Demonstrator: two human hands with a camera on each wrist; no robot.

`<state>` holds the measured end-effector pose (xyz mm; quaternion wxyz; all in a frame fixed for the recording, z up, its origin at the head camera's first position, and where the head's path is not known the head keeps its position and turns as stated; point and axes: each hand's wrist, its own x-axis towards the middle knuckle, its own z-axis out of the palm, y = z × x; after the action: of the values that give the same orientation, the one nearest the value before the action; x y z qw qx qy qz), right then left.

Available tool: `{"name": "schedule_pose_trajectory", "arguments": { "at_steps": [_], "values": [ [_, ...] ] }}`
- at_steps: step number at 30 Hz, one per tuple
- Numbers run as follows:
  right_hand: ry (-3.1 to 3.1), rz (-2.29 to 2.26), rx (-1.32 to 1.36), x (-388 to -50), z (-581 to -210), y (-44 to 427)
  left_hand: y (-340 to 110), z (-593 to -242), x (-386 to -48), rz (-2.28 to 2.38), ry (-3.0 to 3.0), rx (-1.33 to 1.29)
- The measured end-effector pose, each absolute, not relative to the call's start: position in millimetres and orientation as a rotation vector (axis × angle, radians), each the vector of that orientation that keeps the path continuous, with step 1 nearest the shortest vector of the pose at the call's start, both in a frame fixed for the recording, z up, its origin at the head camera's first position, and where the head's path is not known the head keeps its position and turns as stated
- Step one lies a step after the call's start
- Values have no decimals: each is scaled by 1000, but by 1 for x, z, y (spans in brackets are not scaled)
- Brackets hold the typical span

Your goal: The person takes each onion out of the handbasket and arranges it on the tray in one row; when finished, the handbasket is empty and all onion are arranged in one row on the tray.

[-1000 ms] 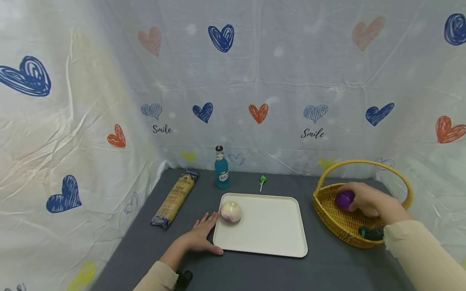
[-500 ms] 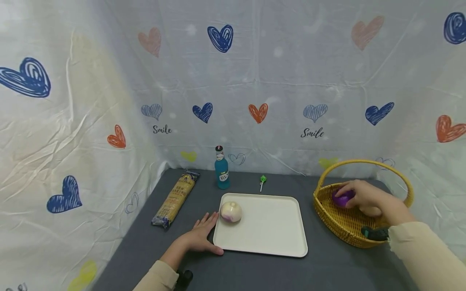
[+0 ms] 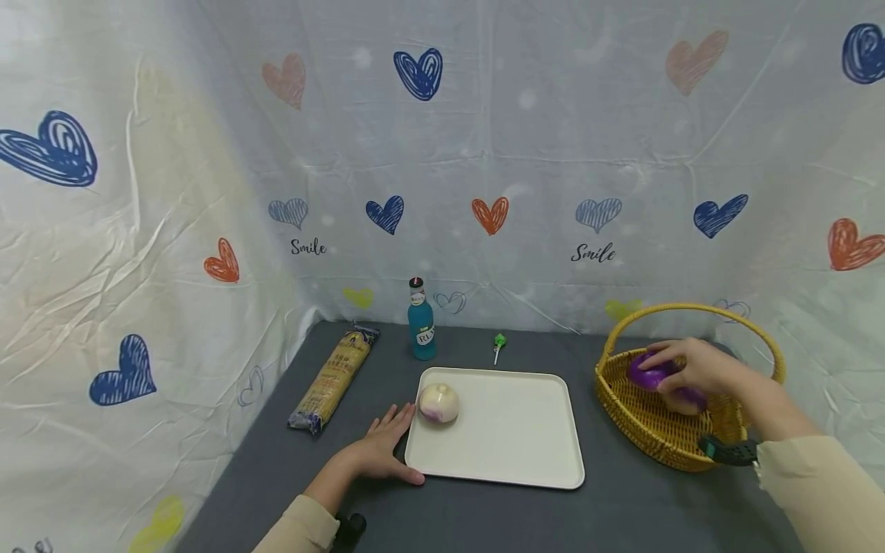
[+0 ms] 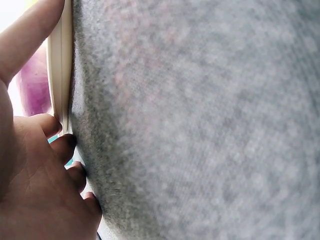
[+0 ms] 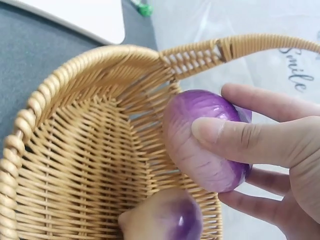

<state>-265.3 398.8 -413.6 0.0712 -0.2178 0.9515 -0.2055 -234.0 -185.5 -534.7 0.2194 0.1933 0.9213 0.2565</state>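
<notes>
The right hand [image 3: 701, 367], gripping a purple onion [image 5: 200, 162] over the far part of the basket [image 3: 615, 407], now lies slightly farther back, exposing a second bulb [image 3: 691, 397], handling apparently midway, while the spread left hand [image 3: 376, 452] still touches the tray [image 3: 508, 438].

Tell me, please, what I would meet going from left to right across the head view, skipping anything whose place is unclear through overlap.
Yellow packet → blue bottle → green lollipop → yellow basket, where the right hand holds a purple onion.
</notes>
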Motion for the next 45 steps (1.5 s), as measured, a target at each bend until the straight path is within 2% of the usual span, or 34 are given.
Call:
{"name": "schedule_pose_trajectory", "arguments": {
  "at_steps": [11, 23, 30, 38, 45],
  "values": [
    [2936, -685, -659, -248, -407, 388, -185, -530, -231, 728, 2536, 527],
    [2972, -776, -809, -239, -410, 368, -187, -546, -237, 724, 2556, 512],
    [2963, -824, -898, -239, -407, 345, -185, -536, -234, 712, 2549, 514],
    [2801, -1027, -732, -239, -412, 320, -187, -549, -239, 735, 2549, 511],
    [2881, -919, -897, -241, -417, 300, -188, -548, -239, 724, 2561, 510]
  ]
}}
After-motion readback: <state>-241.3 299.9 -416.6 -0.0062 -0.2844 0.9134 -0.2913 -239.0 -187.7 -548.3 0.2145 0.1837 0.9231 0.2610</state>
